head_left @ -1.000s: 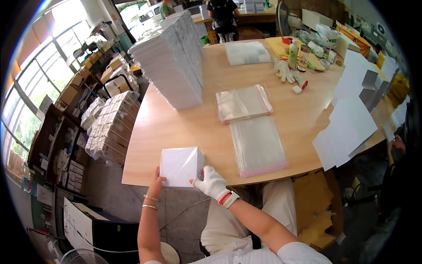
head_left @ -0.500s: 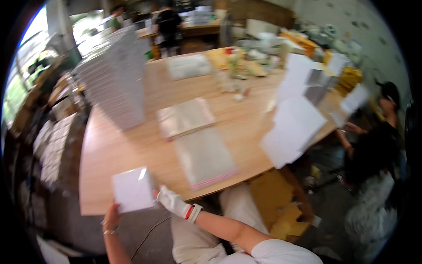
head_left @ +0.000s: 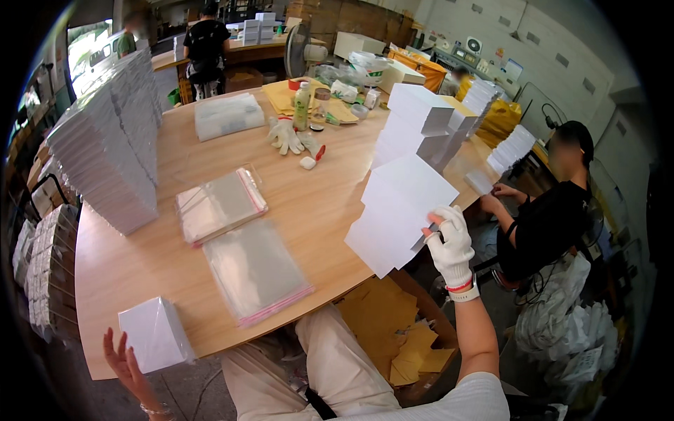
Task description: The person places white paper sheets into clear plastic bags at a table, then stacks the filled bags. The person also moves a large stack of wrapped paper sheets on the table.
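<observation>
My bare left hand (head_left: pixel 128 366) is open, fingers spread, beside a white paper block (head_left: pixel 151 333) in clear film at the table's near left corner. My right hand (head_left: pixel 453 249), in a white fingerless glove, is at the near right edge of the table. Its fingers are loosely bent and apart with nothing visible between them. It is at the edge of a stepped stack of white paper blocks (head_left: pixel 407 193); whether it touches the stack I cannot tell. Between my hands lie clear plastic bags (head_left: pixel 256 270) with pink edges, and a thicker pile of bags (head_left: pixel 221 203) behind them.
A tall stack of wrapped white blocks (head_left: pixel 112 147) stands at the left. Gloves (head_left: pixel 284 137), a green bottle (head_left: pixel 302 105) and tape rolls sit farther back. A box of yellow paper (head_left: pixel 382 326) is below the table edge. A co-worker (head_left: pixel 554 217) sits at the right.
My left hand has let go of the wrapped block, which now rests on the table corner. My right hand has moved from it across to the white stack. The view has turned right.
</observation>
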The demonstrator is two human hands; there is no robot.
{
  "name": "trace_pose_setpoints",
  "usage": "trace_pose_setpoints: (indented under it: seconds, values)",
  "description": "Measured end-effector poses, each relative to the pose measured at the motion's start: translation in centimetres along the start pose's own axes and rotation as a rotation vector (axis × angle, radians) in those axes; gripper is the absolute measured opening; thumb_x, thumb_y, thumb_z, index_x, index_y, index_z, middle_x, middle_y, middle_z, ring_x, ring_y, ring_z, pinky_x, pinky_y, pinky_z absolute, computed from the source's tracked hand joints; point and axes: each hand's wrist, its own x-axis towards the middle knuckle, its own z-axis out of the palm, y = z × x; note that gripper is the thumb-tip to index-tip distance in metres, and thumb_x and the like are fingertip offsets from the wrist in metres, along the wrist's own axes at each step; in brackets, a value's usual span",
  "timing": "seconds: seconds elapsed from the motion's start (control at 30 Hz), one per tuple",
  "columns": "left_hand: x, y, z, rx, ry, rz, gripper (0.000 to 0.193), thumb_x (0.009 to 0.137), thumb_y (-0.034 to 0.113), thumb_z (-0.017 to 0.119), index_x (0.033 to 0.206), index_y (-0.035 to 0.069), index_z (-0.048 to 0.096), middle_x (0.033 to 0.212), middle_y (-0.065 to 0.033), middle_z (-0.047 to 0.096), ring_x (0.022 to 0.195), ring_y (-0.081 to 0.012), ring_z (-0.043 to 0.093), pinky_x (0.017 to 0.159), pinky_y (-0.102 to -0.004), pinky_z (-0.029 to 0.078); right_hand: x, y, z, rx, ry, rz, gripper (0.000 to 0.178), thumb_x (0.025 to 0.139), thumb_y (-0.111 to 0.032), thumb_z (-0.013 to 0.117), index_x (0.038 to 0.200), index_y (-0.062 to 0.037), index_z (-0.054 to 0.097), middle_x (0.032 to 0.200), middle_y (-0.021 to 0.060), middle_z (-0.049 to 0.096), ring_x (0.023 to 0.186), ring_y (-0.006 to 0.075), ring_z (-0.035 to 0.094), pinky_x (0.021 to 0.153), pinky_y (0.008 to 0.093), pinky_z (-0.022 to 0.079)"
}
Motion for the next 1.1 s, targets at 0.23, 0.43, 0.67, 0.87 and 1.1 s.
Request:
trace_pose_setpoints:
  seconds: [0.23, 0.43, 0.67, 0.87, 1.1]
  values:
    - [-2.2, 2.9, 3.3, -0.006, -0.114, 0.000, 0.049, 0.084, 0.003, 0.043, 0.132, 0.004, 0.029, 0.124, -0.0129, 0.041, 0.094, -0.0191, 0.053, 0.084, -0.0291, 0.041, -0.9, 4.0, 0.3, 0.060, 0.023, -0.029, 0.022, 0.063, 0.002, 0.063, 0.084, 0.0004, 0.058, 0.095, 0.0123, 0.057, 0.094, 0.0295, 0.055, 0.092, 0.0463, 0.038]
    - [-3.5, 3.8, 5.2, -0.154, -0.287, -0.104, 0.036, 0.083, -0.001, 0.045, 0.119, 0.001, 0.042, 0.097, -0.0096, 0.056, 0.081, -0.0159, 0.056, 0.075, -0.0265, 0.044, -0.1, 7.5, -0.5, -0.046, -0.097, -0.326, 0.040, 0.055, 0.001, 0.064, 0.094, -0.0014, 0.056, 0.099, 0.0118, 0.056, 0.095, 0.0307, 0.054, 0.093, 0.0479, 0.037]
    - [-5.3, 5.0, 13.9, 0.064, -0.634, -0.091, 0.015, 0.081, 0.002, 0.051, 0.095, 0.000, 0.057, 0.085, -0.0139, 0.062, 0.078, -0.0206, 0.061, 0.071, -0.0285, 0.047, -1.8, 2.4, -3.5, -0.035, -0.102, -0.374, 0.042, 0.052, 0.000, 0.064, 0.093, -0.0015, 0.057, 0.096, 0.0125, 0.055, 0.092, 0.0316, 0.054, 0.094, 0.0529, 0.034]
    - [-5.5, -1.5, 26.0, 0.707, -0.761, 0.291, 0.025, 0.072, 0.013, 0.061, 0.094, 0.001, 0.058, 0.097, -0.0170, 0.057, 0.092, -0.0318, 0.054, 0.079, -0.0402, 0.045, -8.1, 2.3, 0.4, 0.740, 0.342, 0.563, 0.040, 0.076, -0.023, 0.059, 0.109, -0.0030, 0.048, 0.099, 0.0100, 0.055, 0.093, 0.0257, 0.055, 0.083, 0.0430, 0.047]
    - [-4.1, -3.1, 27.9, 0.973, -0.912, 0.428, 0.018, 0.066, 0.012, 0.061, 0.083, 0.006, 0.059, 0.092, -0.0130, 0.056, 0.084, -0.0265, 0.054, 0.070, -0.0325, 0.046, -2.4, 5.9, -1.0, 1.277, -0.280, 1.142, 0.045, 0.081, -0.046, 0.051, 0.104, -0.0079, 0.050, 0.090, 0.0056, 0.058, 0.068, 0.0167, 0.059, 0.045, 0.0270, 0.045]
